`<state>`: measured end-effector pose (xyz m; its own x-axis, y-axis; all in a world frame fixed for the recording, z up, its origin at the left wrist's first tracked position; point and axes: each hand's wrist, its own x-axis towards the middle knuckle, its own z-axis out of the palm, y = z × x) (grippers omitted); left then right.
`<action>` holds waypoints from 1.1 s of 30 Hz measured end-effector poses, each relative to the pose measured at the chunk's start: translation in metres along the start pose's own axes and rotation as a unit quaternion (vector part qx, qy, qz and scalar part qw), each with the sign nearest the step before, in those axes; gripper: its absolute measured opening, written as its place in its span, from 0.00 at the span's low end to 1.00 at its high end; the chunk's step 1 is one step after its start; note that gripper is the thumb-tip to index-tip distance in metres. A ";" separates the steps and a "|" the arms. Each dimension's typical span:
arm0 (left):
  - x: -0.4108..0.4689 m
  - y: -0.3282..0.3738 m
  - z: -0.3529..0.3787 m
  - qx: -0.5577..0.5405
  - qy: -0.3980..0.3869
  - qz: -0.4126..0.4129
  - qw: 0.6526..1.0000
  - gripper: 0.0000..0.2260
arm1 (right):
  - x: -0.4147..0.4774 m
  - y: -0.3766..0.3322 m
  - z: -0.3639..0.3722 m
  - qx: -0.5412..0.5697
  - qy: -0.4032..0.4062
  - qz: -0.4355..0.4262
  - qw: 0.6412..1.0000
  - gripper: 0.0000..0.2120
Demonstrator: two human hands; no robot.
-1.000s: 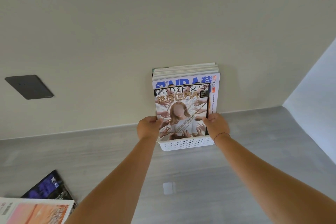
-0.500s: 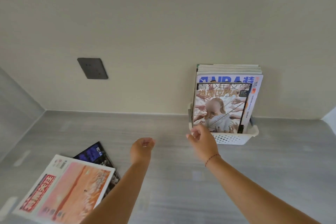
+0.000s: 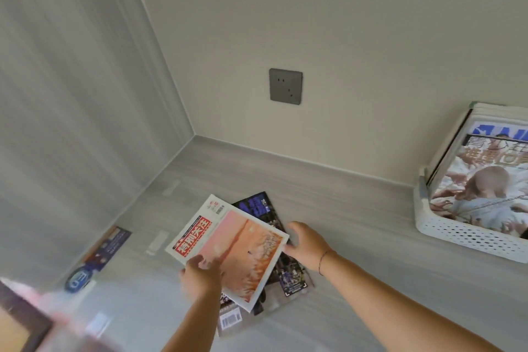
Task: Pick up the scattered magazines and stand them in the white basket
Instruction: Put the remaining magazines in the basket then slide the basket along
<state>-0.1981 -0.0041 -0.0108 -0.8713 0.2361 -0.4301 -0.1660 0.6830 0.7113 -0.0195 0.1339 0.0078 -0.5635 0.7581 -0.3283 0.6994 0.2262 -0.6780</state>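
Magazines loose on the table number two for certain: a pink magazine lies slantwise over a dark magazine, mid-frame. A barcoded corner pokes out beneath them; whether it is a third I cannot tell. One white basket stands at the right against the wall, holding a row of upright magazines. Their count is hard to read, as the frame edge cuts them and the basket off.

Two hands are in view. The left hand grips the pink magazine's near edge, its fingers curled over the cover. The right hand is just beside the cover's right corner, fingers wide and holding nothing; contact is unclear through blur.

One grey socket sits on the back wall. At the left, along the side panel, a flat printed shape is too smeared to identify, and a dark-framed thing is cut off in the bottom corner.

Bare table runs between the pile and the basket, which are well apart.
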 end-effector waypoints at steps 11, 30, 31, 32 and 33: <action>0.030 -0.014 -0.027 -0.168 -0.108 -0.126 0.972 0.15 | 0.028 -0.024 0.040 -0.057 -0.033 0.033 0.997 0.34; 0.002 0.054 -0.024 -0.118 -0.291 0.138 0.939 0.08 | -0.005 -0.018 0.017 0.388 0.013 0.074 0.919 0.12; -0.003 0.061 -0.019 -0.109 -0.305 0.144 0.935 0.07 | -0.008 -0.014 0.007 0.416 0.017 0.079 0.906 0.12; -0.007 0.068 -0.013 -0.098 -0.319 0.155 0.930 0.07 | -0.012 -0.007 -0.005 0.430 0.021 0.085 0.899 0.10; -0.013 0.074 -0.005 -0.086 -0.329 0.167 0.926 0.07 | -0.017 0.000 -0.016 0.432 0.029 0.092 0.897 0.09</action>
<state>-0.2013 0.0397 0.0505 -0.4271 0.8222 -0.3762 -0.0591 0.3898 0.9190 -0.0030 0.1310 0.0239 -0.4325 0.7704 -0.4684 0.1625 -0.4444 -0.8809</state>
